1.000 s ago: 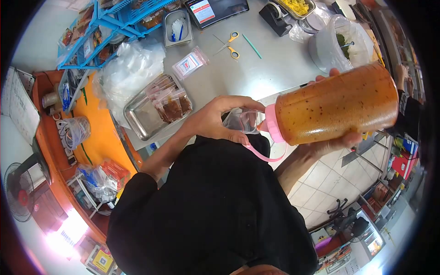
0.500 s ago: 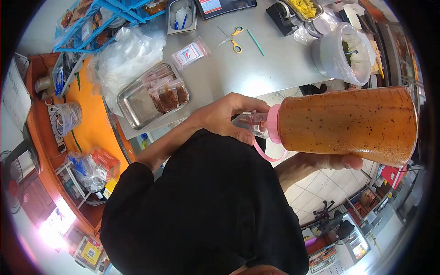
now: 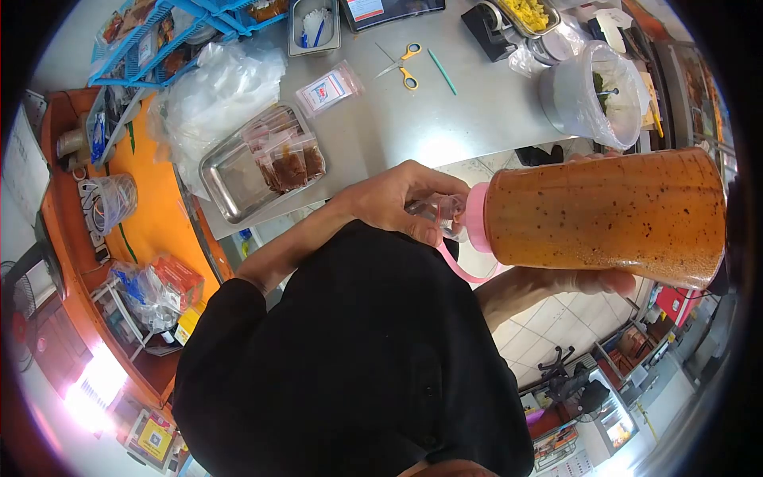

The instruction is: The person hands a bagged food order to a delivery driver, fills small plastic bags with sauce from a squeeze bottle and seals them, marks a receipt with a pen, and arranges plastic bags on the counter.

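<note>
Pale tiled floor, grey metal table, glaring light

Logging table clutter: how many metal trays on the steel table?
3: large tray holding brown packets, left; small tray, cut by the top edge; yellow-filled tray, top right. More may be hidden.

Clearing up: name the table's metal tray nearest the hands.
The tray of brown packets, nearest the left hand; trays with yellow pieces or something blue lie farther off.
</note>
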Tool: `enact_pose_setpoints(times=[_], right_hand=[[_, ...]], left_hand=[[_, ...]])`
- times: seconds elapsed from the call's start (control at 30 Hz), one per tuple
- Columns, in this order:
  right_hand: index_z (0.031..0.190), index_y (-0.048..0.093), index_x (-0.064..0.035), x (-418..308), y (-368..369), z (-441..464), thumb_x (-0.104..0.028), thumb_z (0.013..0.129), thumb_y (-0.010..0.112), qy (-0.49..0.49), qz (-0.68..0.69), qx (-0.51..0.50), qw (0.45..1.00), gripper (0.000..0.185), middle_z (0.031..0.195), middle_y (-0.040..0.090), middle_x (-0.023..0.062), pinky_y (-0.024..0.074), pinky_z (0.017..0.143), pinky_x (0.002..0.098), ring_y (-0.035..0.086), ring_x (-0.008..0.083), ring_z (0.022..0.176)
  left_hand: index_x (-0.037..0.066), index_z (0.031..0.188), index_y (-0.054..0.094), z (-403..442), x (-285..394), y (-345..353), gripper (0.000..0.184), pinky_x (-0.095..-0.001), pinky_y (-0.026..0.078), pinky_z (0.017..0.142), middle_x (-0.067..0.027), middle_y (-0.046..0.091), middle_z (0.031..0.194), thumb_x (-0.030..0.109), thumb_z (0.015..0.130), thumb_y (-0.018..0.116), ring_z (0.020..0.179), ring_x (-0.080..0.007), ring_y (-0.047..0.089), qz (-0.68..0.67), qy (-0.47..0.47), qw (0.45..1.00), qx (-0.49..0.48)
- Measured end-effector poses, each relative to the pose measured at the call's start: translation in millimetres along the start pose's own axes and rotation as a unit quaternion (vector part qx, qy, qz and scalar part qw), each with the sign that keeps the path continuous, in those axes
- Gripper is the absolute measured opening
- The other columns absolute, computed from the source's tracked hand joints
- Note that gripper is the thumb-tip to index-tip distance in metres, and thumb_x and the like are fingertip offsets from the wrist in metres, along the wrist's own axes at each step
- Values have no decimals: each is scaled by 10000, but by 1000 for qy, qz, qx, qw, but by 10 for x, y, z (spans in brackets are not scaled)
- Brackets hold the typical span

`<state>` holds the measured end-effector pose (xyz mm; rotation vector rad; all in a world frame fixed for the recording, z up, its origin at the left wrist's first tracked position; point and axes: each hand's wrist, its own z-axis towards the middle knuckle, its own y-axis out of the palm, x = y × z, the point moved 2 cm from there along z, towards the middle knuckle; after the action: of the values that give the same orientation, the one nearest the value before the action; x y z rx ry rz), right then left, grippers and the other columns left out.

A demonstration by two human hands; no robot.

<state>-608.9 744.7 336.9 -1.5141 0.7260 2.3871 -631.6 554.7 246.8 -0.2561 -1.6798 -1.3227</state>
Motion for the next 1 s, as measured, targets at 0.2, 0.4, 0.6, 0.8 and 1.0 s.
enact_pose_setpoints(times=[0.2,0.4,0.6,0.8,1.0], right_hand=[[1375,362,-72,7,-5,-4,-713,693,665,-5,13,-3,1000,984,1244,550,167,583,855,398,630,247,1029],[1363,379,-69,28,-24,-2,-694,707,668,-7,24,-2,1000,951,1232,564,155,587,846,389,636,233,1016],[1351,397,-67,78,-54,-25,-676,721,671,-10,42,-5,999,918,1220,577,142,590,837,381,643,218,1003],[1339,415,-64,127,-174,-27,-657,735,673,-35,112,-27,993,885,1209,590,130,594,828,373,649,204,990],[1327,433,-61,156,-264,-35,-638,749,676,-47,165,-46,984,852,1197,604,117,597,820,364,655,189,977]], left_hand=[[-42,1213,592,9,-1,-13,677,-242,428,752,-28,610,967,386,744,828,873,-101,538,26,-13,999,-17],[-49,1211,589,-4,-20,-18,698,-236,432,746,-25,611,971,404,738,829,877,-92,543,19,-15,1000,-16],[-45,1226,585,-8,-11,-50,710,-242,434,745,-23,606,962,413,739,825,867,-94,541,36,-17,999,-18],[-43,1222,589,-12,43,-49,707,-230,423,721,-12,600,946,422,742,821,837,-81,528,72,-31,997,-24],[-50,1208,596,-15,31,-63,704,-228,420,709,-13,600,938,433,745,815,827,-75,525,78,-24,996,-25]])
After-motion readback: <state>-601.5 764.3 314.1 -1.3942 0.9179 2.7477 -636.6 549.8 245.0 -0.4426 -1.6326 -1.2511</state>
